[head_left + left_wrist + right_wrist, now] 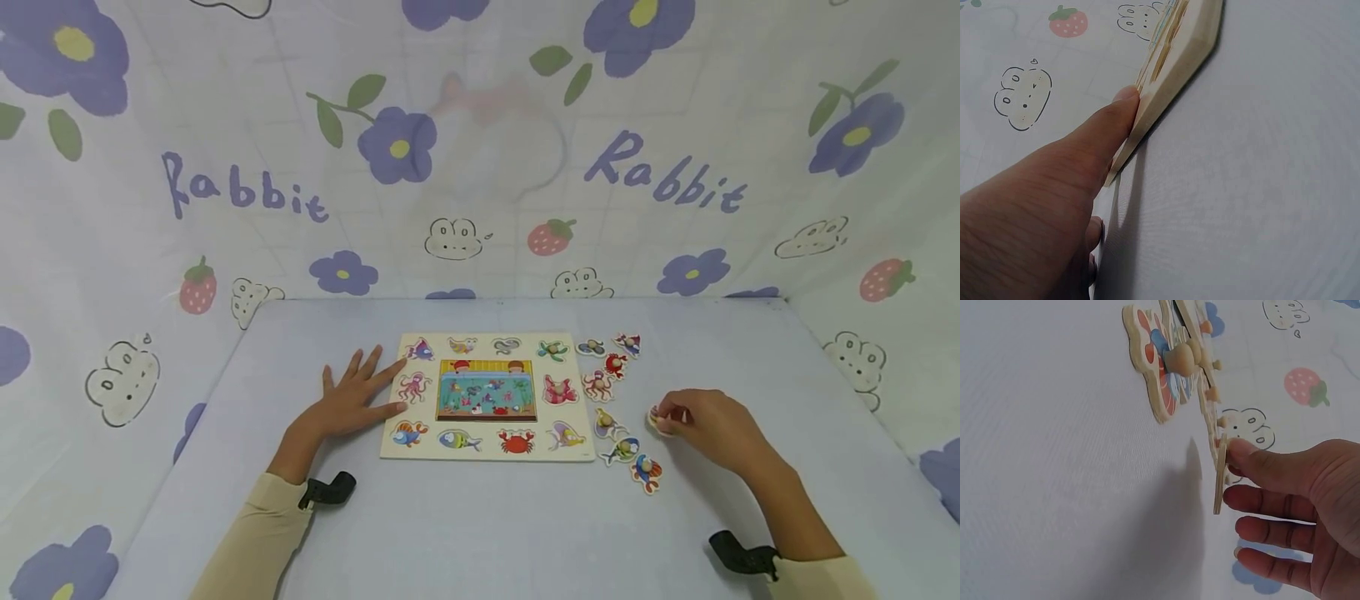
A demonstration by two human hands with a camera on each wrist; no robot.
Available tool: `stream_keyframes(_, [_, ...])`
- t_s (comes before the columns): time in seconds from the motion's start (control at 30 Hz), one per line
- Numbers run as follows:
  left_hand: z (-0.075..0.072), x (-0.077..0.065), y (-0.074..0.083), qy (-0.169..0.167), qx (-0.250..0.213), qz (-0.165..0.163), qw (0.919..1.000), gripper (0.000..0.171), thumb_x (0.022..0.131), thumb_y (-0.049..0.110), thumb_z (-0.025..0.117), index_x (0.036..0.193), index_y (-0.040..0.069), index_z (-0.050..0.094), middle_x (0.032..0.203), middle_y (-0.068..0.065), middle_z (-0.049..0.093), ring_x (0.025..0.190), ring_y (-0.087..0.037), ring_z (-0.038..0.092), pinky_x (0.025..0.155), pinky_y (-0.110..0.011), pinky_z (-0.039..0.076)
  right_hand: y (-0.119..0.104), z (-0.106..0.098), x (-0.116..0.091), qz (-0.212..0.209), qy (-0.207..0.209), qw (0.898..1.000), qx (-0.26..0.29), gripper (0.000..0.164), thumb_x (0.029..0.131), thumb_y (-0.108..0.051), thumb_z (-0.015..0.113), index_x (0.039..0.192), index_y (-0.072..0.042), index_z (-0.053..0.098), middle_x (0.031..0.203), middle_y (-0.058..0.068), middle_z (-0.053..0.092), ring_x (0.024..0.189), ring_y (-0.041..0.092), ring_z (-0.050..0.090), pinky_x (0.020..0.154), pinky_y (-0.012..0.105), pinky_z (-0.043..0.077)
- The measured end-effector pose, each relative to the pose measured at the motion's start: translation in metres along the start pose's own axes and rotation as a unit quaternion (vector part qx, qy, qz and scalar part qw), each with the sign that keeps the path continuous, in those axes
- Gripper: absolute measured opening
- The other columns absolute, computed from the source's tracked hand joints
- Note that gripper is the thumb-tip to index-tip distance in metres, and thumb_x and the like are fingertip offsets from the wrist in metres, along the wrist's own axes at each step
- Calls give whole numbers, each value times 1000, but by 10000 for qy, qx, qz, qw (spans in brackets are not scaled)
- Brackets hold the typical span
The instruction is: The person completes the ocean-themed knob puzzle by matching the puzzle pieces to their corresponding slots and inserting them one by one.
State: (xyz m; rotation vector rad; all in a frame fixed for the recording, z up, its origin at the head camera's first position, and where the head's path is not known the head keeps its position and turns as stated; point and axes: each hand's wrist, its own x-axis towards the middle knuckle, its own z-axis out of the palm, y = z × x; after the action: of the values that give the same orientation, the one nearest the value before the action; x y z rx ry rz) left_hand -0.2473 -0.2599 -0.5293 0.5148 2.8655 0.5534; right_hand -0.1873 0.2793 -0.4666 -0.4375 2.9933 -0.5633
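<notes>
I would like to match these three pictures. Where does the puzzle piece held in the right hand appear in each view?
Head: the puzzle piece is in the lower half, right of the middle, partly covered by the right hand.
Left wrist: not in this picture.
Right wrist: a little right of and below the middle, seen almost edge-on.
Shared landmark: the printed cloth with strawberries and rabbit faces shows in all three views.
</notes>
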Motion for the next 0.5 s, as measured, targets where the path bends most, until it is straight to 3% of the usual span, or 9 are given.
stream_keyframes(0.23, [-3, 1, 3, 14, -9, 39, 10000, 84, 94, 68, 55, 162, 31, 25, 170, -15, 3, 154, -45, -5, 108, -78, -13, -9, -1, 8, -58, 127, 9999, -9, 9, 90, -19, 79, 97, -14, 75, 75, -7, 58, 70, 15, 49, 60, 30, 42])
stream_keyframes(0.5, [0, 1, 0, 19, 29, 21, 10000, 84, 93, 69, 55, 162, 32, 25, 170, -14, 3, 154, -44, -5, 108, -78, -13, -28, -2, 24, -23, -6, 10000, -27, 13, 90, -20, 79, 101, -14, 75, 77, -5, 60, 73, 16, 52, 63, 31, 45])
